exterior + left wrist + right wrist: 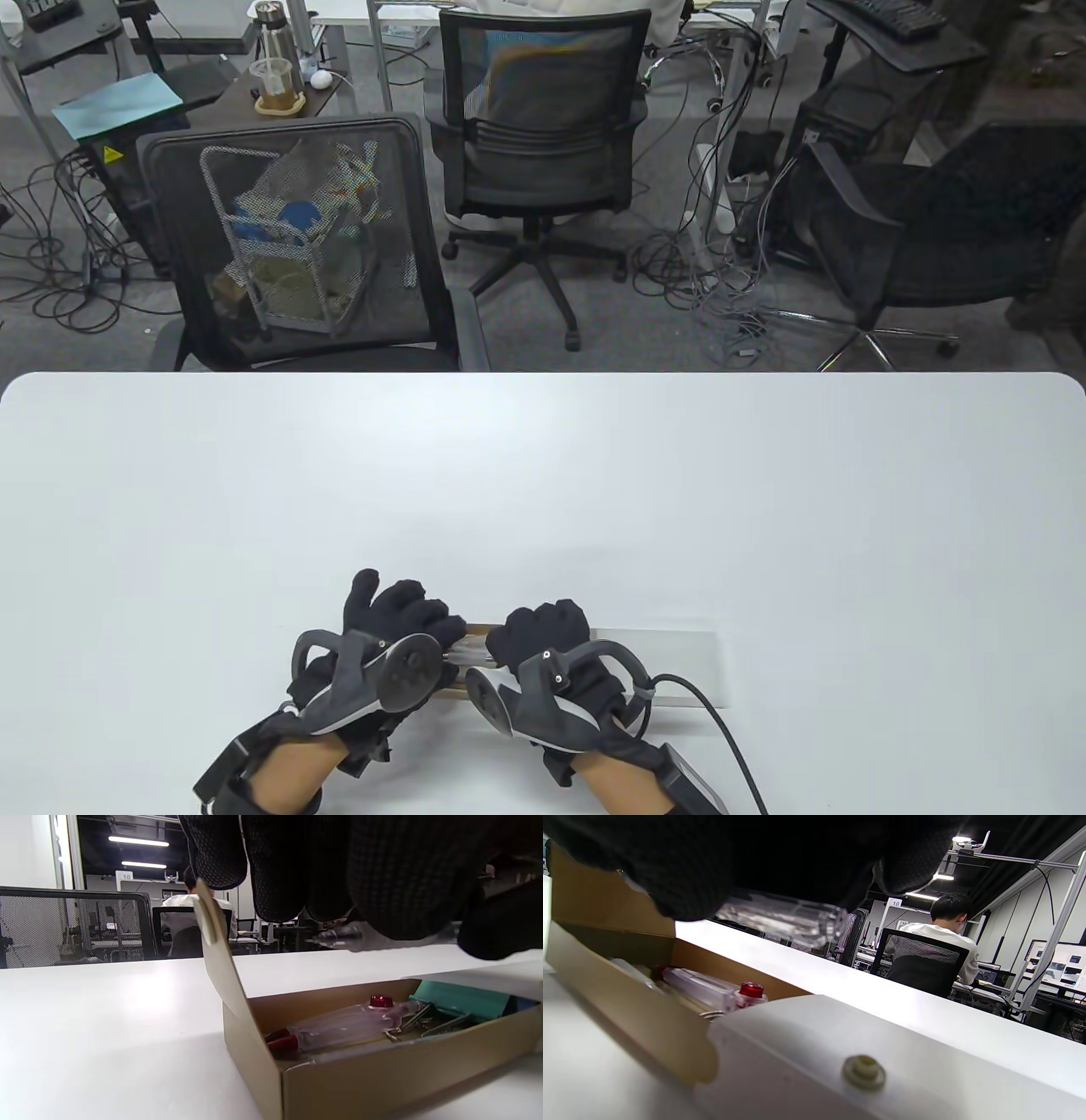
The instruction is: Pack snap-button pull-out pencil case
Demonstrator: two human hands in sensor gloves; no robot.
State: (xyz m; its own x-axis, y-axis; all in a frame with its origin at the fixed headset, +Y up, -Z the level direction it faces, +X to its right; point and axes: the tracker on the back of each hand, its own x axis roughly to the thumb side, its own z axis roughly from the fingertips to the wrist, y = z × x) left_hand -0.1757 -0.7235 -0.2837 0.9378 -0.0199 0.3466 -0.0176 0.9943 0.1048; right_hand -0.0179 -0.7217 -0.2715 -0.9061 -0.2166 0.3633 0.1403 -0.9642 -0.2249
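Both hands, left hand point(399, 615) and right hand point(543, 637), grip one clear pen point(780, 918) above the open cardboard tray point(382, 1077).

The brown cardboard tray point(382, 1077), pulled partly out of its white sleeve point(882, 1052), holds clear pens point(339, 1024).

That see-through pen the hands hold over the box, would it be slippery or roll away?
Probably. The clear pen looks smooth and glossy, so likely slick in cloth gloves. Its round barrel would likely roll on the table; inside the brown tray, the walls should stop it.
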